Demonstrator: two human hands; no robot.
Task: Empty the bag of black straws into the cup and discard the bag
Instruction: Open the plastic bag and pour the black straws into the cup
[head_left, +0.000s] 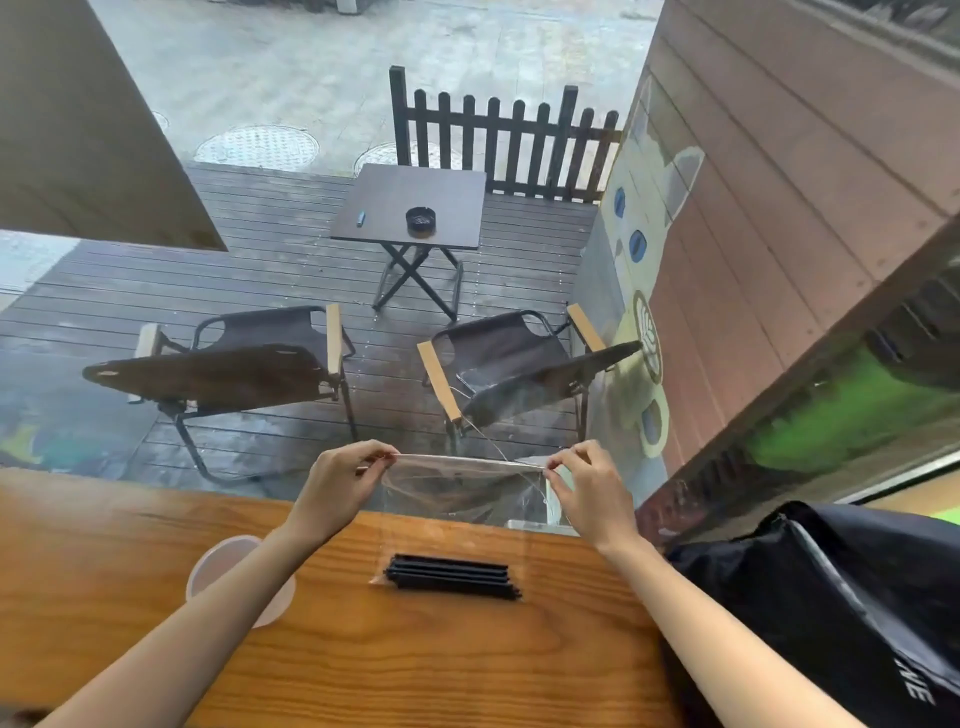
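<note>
A clear plastic bag (457, 493) hangs upright over the wooden counter (415, 654). My left hand (340, 480) pinches its top left corner and my right hand (587, 488) pinches its top right corner, stretching the top edge taut. A bundle of black straws (452, 576) lies sideways in the bottom of the bag, resting on the counter. A translucent plastic cup (228, 558) stands at the left, partly hidden behind my left forearm.
A black bag-lined bin (841, 613) sits at the counter's right end. Beyond a window lie a wet deck with two folding chairs (234, 364), a small table (415, 208) and a picket fence (498, 140). A painted wall (753, 208) rises on the right.
</note>
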